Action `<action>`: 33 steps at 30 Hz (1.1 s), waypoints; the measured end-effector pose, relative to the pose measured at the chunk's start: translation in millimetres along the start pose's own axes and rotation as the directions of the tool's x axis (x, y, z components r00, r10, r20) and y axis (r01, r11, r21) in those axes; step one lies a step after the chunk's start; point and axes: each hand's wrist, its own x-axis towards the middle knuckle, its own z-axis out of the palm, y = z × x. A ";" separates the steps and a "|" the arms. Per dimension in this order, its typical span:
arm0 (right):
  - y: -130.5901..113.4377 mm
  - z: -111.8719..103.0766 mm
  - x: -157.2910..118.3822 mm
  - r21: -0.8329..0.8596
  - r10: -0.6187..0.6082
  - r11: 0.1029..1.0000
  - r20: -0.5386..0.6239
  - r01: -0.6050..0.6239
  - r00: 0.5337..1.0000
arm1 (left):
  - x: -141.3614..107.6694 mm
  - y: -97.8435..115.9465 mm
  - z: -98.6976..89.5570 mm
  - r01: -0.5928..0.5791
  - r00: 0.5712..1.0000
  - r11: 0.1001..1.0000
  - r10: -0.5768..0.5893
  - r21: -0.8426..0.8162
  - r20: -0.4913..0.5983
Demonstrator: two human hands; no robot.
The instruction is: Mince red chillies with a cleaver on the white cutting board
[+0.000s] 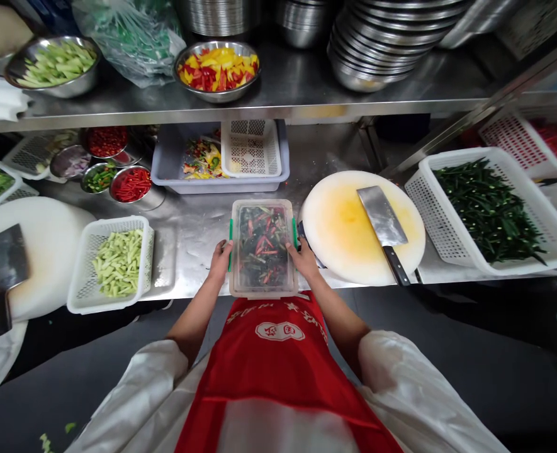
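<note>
Clasped from both sides between our left hand (220, 261) and right hand (305, 259), a lidded plastic box (262, 248) is at the front edge of the steel counter (188, 214), just beside the round chopping board (339, 233). We see the metal shining unevenly; above it runs a steel shelf (297, 82) bearing stacked bowls (377, 47), and below lies dark grey floor (386, 314).

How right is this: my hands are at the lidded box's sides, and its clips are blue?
Not blue: the head view shows green clips. Your left hand and right hand are indeed at the sides of the lidded box.
</note>
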 end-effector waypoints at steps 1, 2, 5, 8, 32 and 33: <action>-0.3 2.9 -2.6 0.015 -0.015 1.000 -0.016 0.016 1.000 | 0.0 -1.6 1.7 0.004 1.000 1.000 -0.004 0.004 -0.002; -1.4 5.6 -3.4 0.024 -0.030 0.999 -0.034 0.031 0.999 | 0.7 -2.4 4.3 0.004 1.000 1.000 -0.005 0.024 0.011; -7.9 8.3 4.1 0.017 -0.040 0.999 -0.084 0.042 0.996 | 6.1 0.9 15.3 0.003 0.998 0.997 -0.007 0.081 0.055; -13.0 2.4 15.4 -0.010 0.008 1.000 -0.101 -0.009 0.995 | 13.5 9.5 25.1 -0.007 0.998 0.996 0.001 0.086 0.063; 66.4 -35.0 -96.5 0.292 0.103 0.951 -0.006 -0.097 0.995 | -91.8 -52.2 1.4 0.314 0.947 0.939 -0.298 -0.141 0.119; 52.1 -36.1 -76.7 0.279 0.079 0.958 -0.031 -0.067 0.996 | -90.6 -49.8 4.8 0.282 0.958 0.952 -0.273 -0.121 0.086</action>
